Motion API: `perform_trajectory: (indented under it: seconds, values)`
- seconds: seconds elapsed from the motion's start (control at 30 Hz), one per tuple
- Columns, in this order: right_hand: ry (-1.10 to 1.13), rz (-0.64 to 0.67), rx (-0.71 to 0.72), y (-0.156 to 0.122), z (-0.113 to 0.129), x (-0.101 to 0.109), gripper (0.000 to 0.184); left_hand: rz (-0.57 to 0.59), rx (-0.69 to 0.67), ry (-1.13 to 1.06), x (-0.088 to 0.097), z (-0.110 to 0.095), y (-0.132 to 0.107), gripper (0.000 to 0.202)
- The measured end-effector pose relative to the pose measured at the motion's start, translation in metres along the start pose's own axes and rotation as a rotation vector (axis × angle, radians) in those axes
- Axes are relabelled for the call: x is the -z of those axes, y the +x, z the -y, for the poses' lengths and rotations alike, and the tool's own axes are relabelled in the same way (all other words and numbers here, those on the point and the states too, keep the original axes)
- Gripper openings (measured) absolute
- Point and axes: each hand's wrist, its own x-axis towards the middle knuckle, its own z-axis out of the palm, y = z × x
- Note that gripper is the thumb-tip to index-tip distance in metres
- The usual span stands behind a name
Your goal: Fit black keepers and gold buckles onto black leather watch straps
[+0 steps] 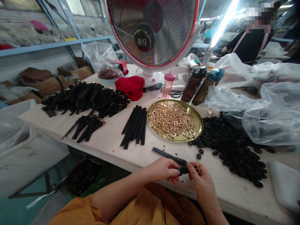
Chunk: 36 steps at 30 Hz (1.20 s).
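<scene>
Between my two hands, at the table's front edge, is a short black strap with a gold buckle at its right end. My left hand pinches the strap's left part. The fingers of my right hand are closed round the buckle end. Just behind, another black strap lies on the table, its right end close to my fingers. Beyond it stands a round gold tray heaped with small gold buckles. A spread of small black loops lies to the right of the tray.
Flat black strips lie left of the tray; finished-looking buckled straps are piled farther left. A large fan, a pink cup and two bottles stand behind. Plastic bags cover the right side. A person is at the back right.
</scene>
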Motion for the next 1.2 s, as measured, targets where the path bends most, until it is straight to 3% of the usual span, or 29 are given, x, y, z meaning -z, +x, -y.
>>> perform_trajectory:
  seconds: [0.3,0.53,0.7,0.8,0.97,1.1,1.2]
  values:
    - [-0.066,-0.069,0.083,-0.009,-0.005,-0.004,0.035,-0.031,0.044,-0.223,-0.015,0.005,0.010,0.013]
    - [-0.225,-0.137,0.211,-0.010,-0.006,-0.009,0.032,0.008,0.111,-0.191,-0.016,0.015,0.012,0.016]
    - [-0.255,-0.173,0.250,-0.012,-0.006,-0.009,0.029,-0.075,0.074,-0.188,-0.023,0.019,0.020,0.013]
    - [-0.198,-0.112,0.214,-0.013,-0.004,-0.002,0.029,-0.077,0.044,-0.176,-0.022,0.017,0.021,0.012]
    - [-0.098,0.150,0.131,-0.013,-0.003,0.012,0.033,0.004,0.024,-0.117,-0.009,0.006,0.013,0.010]
    - [-0.017,0.126,0.059,-0.013,-0.004,0.013,0.035,0.091,-0.066,-0.031,-0.005,0.000,0.006,0.022]
    - [0.086,0.091,-0.010,-0.013,-0.005,0.008,0.036,0.069,-0.088,-0.016,-0.008,0.000,0.006,0.025]
